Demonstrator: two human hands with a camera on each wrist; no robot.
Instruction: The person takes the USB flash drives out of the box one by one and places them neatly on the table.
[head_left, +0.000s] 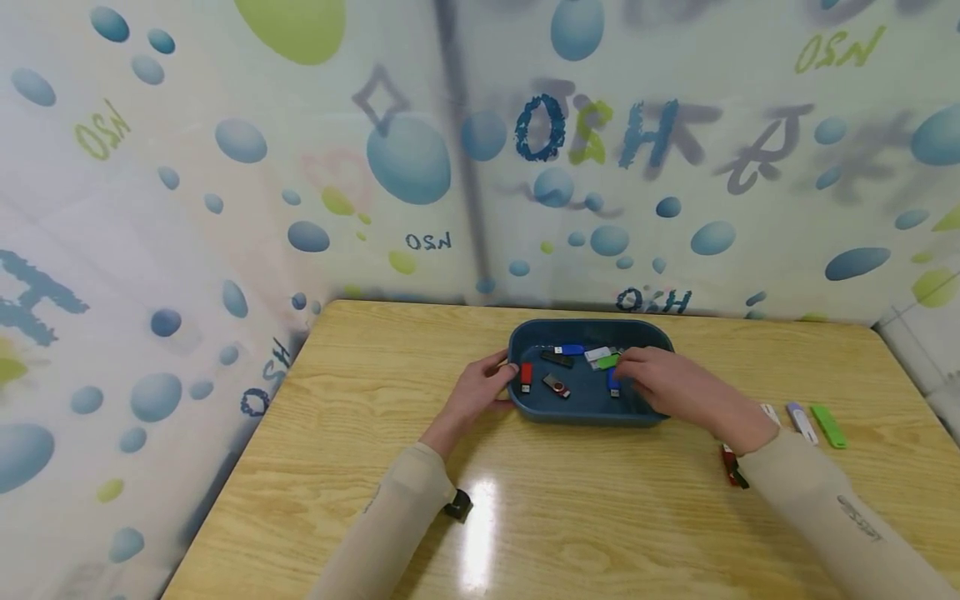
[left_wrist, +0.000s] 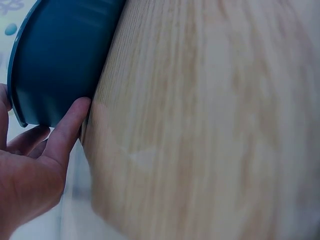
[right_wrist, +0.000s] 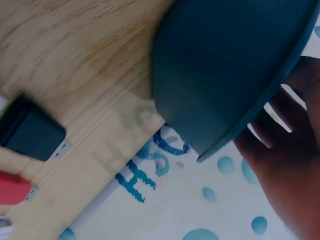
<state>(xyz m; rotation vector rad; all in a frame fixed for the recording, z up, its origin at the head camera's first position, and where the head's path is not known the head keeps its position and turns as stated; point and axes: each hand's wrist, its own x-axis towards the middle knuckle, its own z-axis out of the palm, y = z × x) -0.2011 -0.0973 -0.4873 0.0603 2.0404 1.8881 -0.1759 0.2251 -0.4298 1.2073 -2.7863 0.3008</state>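
Tray of USB sticks on wooden table, attended by two hands

Dark blue tray point(head_left: 592, 414): oblong, rounded at the corners, set near the far edge of a wooden table point(head_left: 390, 375). The left end is gripped by the left hand point(head_left: 480, 387), the thumb being laid over the rim and the fingers set against the outer wall, one fingertip close to the base in the left wrist view. The right hand point(head_left: 660, 379) is held over the right end, fingers bent down into the tray beside the sticks; whether anything is pinched cannot be told, the fingertips being hidden.

Contents, as visible: one red stick point(head_left: 527, 377), lying along the left end; one silver-and-red stick point(head_left: 556, 385), placed aslant to its right; one black stick point(head_left: 557, 359), just behind; one blue stick point(head_left: 572, 350), near the back wall; one white stick point(head_left: 597, 354), with a green stick point(head_left: 608, 362) close in front; a second blue stick point(head_left: 614, 384), connector turned to the near side, by the right hand's fingertips.

Outside the tray, to the right: a lavender stick point(head_left: 802, 422) and a second green stick point(head_left: 828, 426), laid side by side; a further white stick point(head_left: 770, 412) and red stick point(head_left: 729, 463), both partly covered by the right arm.
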